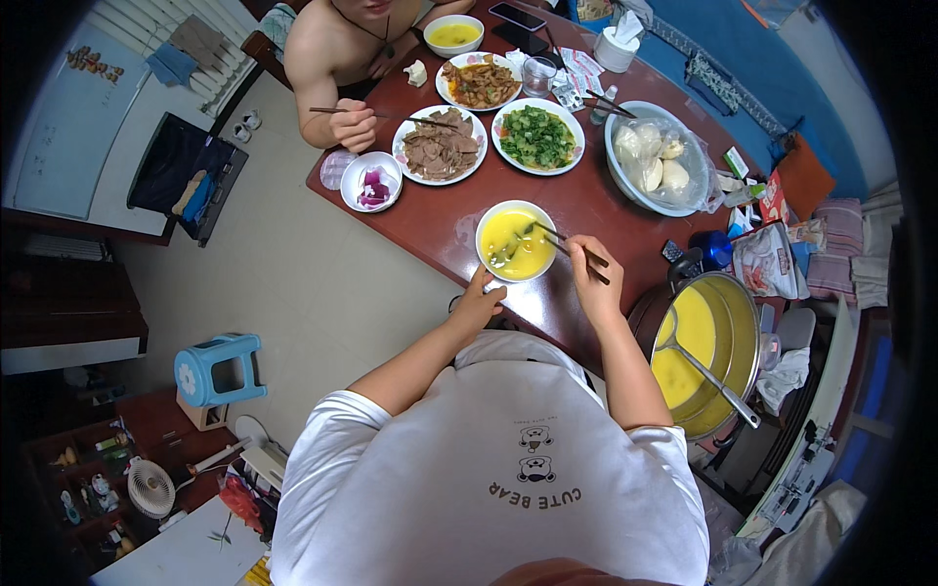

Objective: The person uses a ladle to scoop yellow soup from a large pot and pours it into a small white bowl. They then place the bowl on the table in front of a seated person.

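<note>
My right hand [597,282] holds a pair of dark chopsticks [579,256], their tips in a white bowl of yellow soup [506,231] with dark green pieces. Fingers of my left hand [476,304] touch the bowl's near left rim; whether they grip it I cannot tell. Beyond the bowl are a plate of sliced meat [440,150], a plate of chopped greens [538,135] and a plate of browned food in sauce [480,82]. A small bowl with purple onion pieces [375,192] sits to the left.
Across the dark red table [432,227], another person's hand [353,126] holds chopsticks over the meat. On the right are a light blue basin [623,176] of bagged white buns and a large pot [747,351] of yellow soup with a ladle [714,377]. A blue stool [220,370] stands on the floor.
</note>
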Action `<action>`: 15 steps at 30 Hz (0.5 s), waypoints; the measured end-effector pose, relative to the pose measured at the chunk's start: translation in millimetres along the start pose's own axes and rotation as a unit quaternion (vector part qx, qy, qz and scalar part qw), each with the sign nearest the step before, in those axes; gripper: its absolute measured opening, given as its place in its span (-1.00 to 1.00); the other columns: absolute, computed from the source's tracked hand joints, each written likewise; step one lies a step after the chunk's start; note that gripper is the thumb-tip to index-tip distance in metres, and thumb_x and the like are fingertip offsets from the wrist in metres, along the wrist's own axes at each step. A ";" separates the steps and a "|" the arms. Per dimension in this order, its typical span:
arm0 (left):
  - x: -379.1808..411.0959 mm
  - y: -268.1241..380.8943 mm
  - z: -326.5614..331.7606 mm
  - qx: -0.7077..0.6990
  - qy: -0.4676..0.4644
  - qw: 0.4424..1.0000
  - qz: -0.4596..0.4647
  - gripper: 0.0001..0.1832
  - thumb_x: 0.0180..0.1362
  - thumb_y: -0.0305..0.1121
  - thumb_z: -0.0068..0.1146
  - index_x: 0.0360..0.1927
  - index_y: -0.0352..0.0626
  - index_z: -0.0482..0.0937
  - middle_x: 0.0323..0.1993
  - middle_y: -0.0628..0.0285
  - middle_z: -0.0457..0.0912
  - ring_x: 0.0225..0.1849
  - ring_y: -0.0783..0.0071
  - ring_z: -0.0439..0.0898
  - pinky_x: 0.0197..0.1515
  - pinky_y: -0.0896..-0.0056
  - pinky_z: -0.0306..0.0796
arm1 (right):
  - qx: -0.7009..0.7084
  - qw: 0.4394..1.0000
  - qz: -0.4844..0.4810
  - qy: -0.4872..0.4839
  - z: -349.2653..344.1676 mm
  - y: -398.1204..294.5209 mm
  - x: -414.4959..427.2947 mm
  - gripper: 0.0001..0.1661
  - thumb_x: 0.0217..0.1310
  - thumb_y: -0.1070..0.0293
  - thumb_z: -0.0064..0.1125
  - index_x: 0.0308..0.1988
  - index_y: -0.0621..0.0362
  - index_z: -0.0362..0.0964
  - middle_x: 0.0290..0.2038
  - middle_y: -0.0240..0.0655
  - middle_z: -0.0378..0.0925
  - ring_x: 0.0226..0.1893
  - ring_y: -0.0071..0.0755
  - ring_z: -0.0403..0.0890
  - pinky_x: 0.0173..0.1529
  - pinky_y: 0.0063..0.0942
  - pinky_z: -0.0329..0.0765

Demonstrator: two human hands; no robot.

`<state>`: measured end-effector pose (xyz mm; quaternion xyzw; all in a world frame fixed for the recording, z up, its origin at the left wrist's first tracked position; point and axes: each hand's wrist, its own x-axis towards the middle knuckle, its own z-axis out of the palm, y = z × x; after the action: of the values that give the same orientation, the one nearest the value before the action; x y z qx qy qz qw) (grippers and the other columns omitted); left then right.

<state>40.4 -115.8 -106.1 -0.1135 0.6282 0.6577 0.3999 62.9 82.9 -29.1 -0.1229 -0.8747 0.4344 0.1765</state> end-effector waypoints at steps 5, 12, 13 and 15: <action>-2.1 3.5 0.8 0.001 -0.003 1.000 0.001 -0.20 0.10 -0.34 0.02 0.35 0.16 -0.15 0.26 0.10 0.05 0.06 0.46 0.32 0.03 0.37 0.29 | 0.017 0.998 0.034 -0.050 9.4 14.3 -12.1 -0.79 0.19 0.25 -0.01 -0.33 0.14 0.45 -0.53 -0.18 0.51 -0.51 -0.18 0.56 -0.39 -0.37 0.45; 1.9 -4.8 1.1 -0.008 -0.008 1.000 -0.008 -0.16 0.12 -0.30 0.00 0.36 0.13 -0.28 0.23 0.04 0.11 0.00 0.45 0.39 0.03 0.36 0.31 | 0.044 0.998 0.032 -0.011 -29.5 -12.0 -5.5 -0.78 0.18 0.27 0.02 -0.37 0.20 0.41 -0.53 -0.26 0.43 -0.52 -0.39 0.46 -0.37 -0.52 0.40; 1.3 -4.3 1.6 -0.008 -0.007 1.000 -0.007 -0.15 0.13 -0.29 -0.01 0.36 0.11 -0.30 0.22 0.04 0.12 0.00 0.45 0.40 0.03 0.36 0.31 | 0.033 0.999 0.029 -0.004 -31.1 -9.8 -3.9 -0.78 0.18 0.27 0.02 -0.38 0.20 0.40 -0.54 -0.27 0.42 -0.54 -0.41 0.45 -0.39 -0.53 0.39; -2.6 -0.9 4.0 -0.004 -0.015 1.000 -0.009 -0.15 0.16 -0.25 -0.03 0.36 0.08 -0.35 0.22 0.05 0.12 0.02 0.44 0.39 0.04 0.36 0.31 | -0.036 0.996 0.075 -0.030 -38.1 -12.7 -1.0 -0.78 0.19 0.26 0.02 -0.39 0.19 0.40 -0.55 -0.25 0.42 -0.55 -0.37 0.46 -0.40 -0.52 0.39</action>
<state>44.1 -113.2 -104.3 -0.1110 0.6187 0.6577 0.4150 78.8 102.3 2.3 -0.1812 -0.8829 0.4183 0.1129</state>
